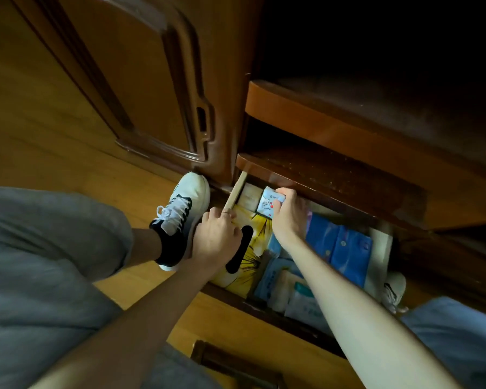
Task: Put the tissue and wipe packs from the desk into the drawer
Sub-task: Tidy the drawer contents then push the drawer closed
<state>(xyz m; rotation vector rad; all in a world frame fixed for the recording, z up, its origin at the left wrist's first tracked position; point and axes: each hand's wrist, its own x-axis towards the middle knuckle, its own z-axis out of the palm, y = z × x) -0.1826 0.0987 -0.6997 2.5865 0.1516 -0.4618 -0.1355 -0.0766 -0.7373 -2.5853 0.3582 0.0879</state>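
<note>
The wooden drawer (237, 189) is pulled out low under the desk. My right hand (289, 217) grips a small white tissue pack (268, 202) with a cartoon print, held over the drawer's far left corner. My left hand (216, 240) rests on the left side of the drawer, fingers curled on a yellow tissue pack (254, 256) with a black oval slot. Blue packs (340, 247) lie at the drawer's right, and pale wipe packs (289, 293) fill the near part, partly hidden by my right forearm.
A carved cabinet door (141, 80) stands to the left of the drawer. Two wooden shelves (320, 127) jut out above the drawer. My shoe (180, 217) is planted on the wood floor just left of the drawer; my other shoe (394, 290) is at its right.
</note>
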